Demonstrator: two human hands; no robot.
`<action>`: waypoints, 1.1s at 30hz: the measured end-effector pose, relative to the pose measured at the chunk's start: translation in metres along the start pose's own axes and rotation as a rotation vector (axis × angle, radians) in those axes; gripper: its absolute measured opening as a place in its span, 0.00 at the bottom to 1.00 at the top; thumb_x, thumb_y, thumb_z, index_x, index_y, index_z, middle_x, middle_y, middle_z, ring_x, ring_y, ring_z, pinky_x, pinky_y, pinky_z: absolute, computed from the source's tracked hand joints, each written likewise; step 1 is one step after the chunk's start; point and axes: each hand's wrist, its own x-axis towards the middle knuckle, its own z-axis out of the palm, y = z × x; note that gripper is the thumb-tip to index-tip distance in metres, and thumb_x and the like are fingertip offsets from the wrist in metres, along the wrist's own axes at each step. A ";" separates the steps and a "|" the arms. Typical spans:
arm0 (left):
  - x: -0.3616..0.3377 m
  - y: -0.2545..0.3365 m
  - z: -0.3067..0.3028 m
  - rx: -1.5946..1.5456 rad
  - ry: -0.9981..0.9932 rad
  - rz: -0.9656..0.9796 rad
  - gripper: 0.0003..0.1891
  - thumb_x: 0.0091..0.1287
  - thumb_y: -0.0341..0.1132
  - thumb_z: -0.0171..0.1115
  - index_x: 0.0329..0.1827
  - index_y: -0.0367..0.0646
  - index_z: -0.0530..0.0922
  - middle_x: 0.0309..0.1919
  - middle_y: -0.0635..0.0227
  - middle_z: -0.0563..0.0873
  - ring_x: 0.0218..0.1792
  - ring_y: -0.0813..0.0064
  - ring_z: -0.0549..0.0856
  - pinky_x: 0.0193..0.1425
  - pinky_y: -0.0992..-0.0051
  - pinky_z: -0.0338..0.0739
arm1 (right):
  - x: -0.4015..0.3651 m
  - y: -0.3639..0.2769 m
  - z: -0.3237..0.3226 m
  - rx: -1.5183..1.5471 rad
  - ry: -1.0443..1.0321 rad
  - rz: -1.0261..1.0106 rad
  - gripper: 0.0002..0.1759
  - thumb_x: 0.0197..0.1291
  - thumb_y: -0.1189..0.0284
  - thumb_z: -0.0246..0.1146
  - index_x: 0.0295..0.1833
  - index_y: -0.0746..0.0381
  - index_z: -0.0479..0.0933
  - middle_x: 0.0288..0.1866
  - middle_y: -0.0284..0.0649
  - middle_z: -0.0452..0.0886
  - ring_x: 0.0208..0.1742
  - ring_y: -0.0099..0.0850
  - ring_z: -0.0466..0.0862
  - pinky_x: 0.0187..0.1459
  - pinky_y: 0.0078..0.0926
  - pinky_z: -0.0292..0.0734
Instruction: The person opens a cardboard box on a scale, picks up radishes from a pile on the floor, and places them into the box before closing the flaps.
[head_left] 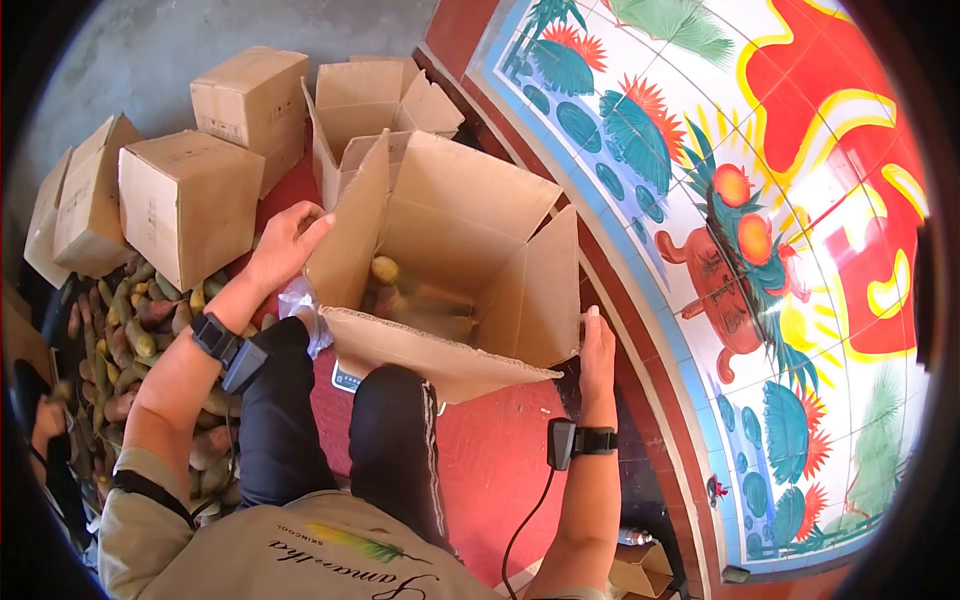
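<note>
A large open cardboard box stands in front of me with its flaps up. Inside, near the bottom, lie a few sweet potatoes; some are smeared by motion. My left hand is at the outside of the left flap, fingers bent toward its edge. On the opposite side my right hand is pressed along the box's right corner, fingers pointing up. The box sits between the two hands. A scale peeks out under its near left edge, and crumpled clear plastic lies beside that corner.
A heap of sweet potatoes covers the floor at left. Several cartons stand behind it, with an open carton farther back. A tiled, painted wall rises at right. Another person's hand shows at the left edge.
</note>
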 end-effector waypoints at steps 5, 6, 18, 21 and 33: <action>0.039 -0.004 0.000 0.147 -0.133 -0.190 0.23 0.62 0.49 0.61 0.30 0.32 0.78 0.23 0.58 0.81 0.28 0.73 0.80 0.36 0.72 0.74 | 0.037 0.000 0.001 -0.020 -0.217 0.164 0.22 0.64 0.55 0.58 0.35 0.67 0.75 0.28 0.30 0.72 0.32 0.21 0.69 0.35 0.20 0.65; 0.044 -0.004 0.000 0.202 -0.214 -0.251 0.23 0.61 0.49 0.62 0.28 0.32 0.79 0.22 0.57 0.81 0.27 0.73 0.80 0.35 0.71 0.74 | 0.041 -0.001 0.004 -0.042 -0.238 0.182 0.23 0.62 0.54 0.59 0.35 0.67 0.76 0.27 0.31 0.73 0.30 0.21 0.69 0.33 0.21 0.65; 0.053 -0.004 0.004 0.227 -0.372 -0.267 0.17 0.59 0.39 0.57 0.28 0.27 0.79 0.20 0.56 0.81 0.24 0.70 0.80 0.33 0.69 0.73 | 0.064 -0.016 0.006 -0.409 -0.557 0.183 0.22 0.57 0.60 0.56 0.34 0.72 0.77 0.24 0.49 0.77 0.27 0.37 0.78 0.32 0.35 0.71; 0.041 -0.007 0.008 0.099 -0.333 -0.231 0.16 0.60 0.37 0.56 0.27 0.28 0.78 0.19 0.56 0.80 0.23 0.70 0.79 0.33 0.68 0.73 | 0.052 -0.006 -0.002 -0.435 -0.506 0.089 0.21 0.56 0.63 0.54 0.34 0.74 0.75 0.29 0.62 0.75 0.35 0.53 0.79 0.41 0.42 0.72; 0.014 0.075 0.011 0.331 -0.424 0.118 0.13 0.63 0.33 0.52 0.30 0.27 0.74 0.19 0.59 0.76 0.24 0.75 0.75 0.31 0.70 0.70 | -0.066 -0.020 -0.059 -0.310 -0.365 0.346 0.19 0.61 0.63 0.54 0.35 0.72 0.75 0.29 0.58 0.76 0.36 0.55 0.78 0.41 0.42 0.73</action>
